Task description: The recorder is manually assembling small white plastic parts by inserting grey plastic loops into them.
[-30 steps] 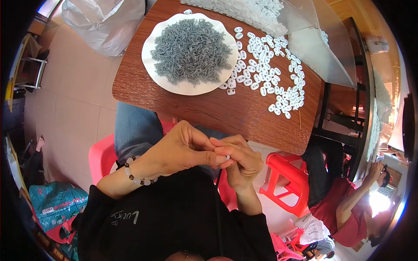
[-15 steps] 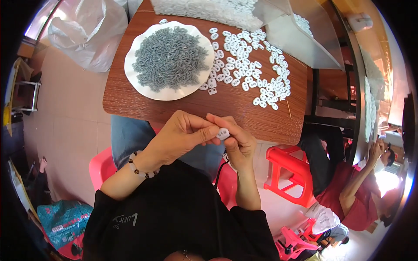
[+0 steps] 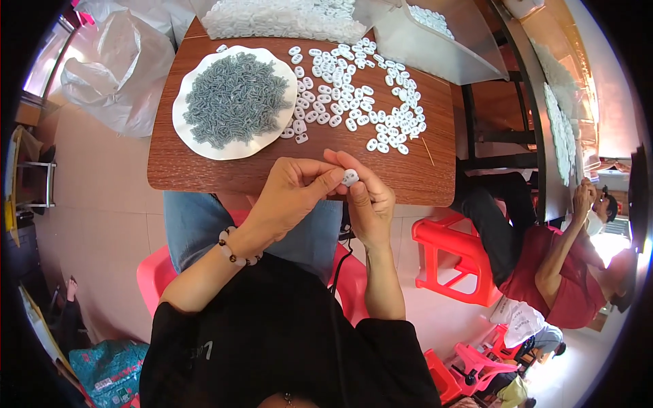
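— How are you holding it?

— I have the small white oval piece (image 3: 349, 177) pinched between the fingertips of both hands: my left hand (image 3: 294, 196) closes on it from the left, my right hand (image 3: 367, 200) from the right and below. Both grips are narrow and tight on that one piece. It sits just in front of the near edge of the wooden table (image 3: 204, 166), above my lap.

— What lies around you?

— On the table, to the left, a white plate (image 3: 182, 129) heaped with small grey parts (image 3: 235, 98). Beside it, to the right, loose white oval pieces (image 3: 360, 102) are scattered over the tabletop, some touching the plate's rim. At the far edge lies a bag of more white pieces (image 3: 286, 20), and a clear plastic sheet (image 3: 435, 47) at the far right corner. A thin stick (image 3: 427, 151) lies near the right edge. A crumpled clear bag (image 3: 115, 68) sits on the floor to the left. To the right another person (image 3: 564, 258) in red sits by a red stool (image 3: 452, 255).

— Anything in the way?

— Nothing lies between my hands and the table. My own fingers cover much of the piece.

— How does it look?

— White, rounded, glossy; only its top face shows. Any finer detail is too small to tell.
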Tool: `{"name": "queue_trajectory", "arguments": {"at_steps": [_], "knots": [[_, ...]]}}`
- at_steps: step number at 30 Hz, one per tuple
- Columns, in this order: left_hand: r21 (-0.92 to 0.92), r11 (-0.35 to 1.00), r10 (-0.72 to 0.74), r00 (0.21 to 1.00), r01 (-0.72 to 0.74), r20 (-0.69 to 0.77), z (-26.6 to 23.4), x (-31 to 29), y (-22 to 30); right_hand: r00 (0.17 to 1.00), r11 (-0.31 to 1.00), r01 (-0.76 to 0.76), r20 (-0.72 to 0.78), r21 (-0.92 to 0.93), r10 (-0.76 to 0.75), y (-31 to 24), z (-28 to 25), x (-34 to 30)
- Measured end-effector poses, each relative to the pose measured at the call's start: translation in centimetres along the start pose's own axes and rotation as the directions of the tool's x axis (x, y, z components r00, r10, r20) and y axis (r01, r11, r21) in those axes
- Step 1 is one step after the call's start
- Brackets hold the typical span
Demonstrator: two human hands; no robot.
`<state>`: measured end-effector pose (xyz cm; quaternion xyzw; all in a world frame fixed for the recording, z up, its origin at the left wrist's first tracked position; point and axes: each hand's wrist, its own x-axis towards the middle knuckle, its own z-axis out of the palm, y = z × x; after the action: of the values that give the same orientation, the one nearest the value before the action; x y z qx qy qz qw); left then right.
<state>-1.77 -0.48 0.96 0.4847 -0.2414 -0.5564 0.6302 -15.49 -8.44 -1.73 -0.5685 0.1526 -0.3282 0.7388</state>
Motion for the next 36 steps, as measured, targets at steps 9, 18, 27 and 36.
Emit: {"name": "queue_trajectory", "arguments": {"at_steps": [9, 18, 27, 36], "knots": [[-0.096, 0.995, -0.031, 0.999, 0.032, 0.010, -0.1, -0.1, -0.4, 0.997, 0.997, -0.058, -0.048, 0.043, 0.060, 0.0, 0.4, -0.2], [-0.119, 0.990, -0.069, 0.997, 0.072, 0.029, -1.4, 0.6, -1.7, 0.997, 0.995, -0.067, -0.044, -0.070, 0.064, 1.0, 0.1, 0.2], [-0.105, 0.991, -0.075, 0.996, 0.079, 0.041, -1.7, 1.0, -2.0, 0.994, 0.990, -0.099, -0.051, -0.096, 0.095, 1.1, 0.1, 0.3], [-0.067, 0.993, -0.091, 0.994, 0.095, 0.057, -1.9, 1.1, -2.0, 0.996, 0.985, -0.089, -0.041, -0.148, 0.083, 1.0, -0.1, 0.3]]}}
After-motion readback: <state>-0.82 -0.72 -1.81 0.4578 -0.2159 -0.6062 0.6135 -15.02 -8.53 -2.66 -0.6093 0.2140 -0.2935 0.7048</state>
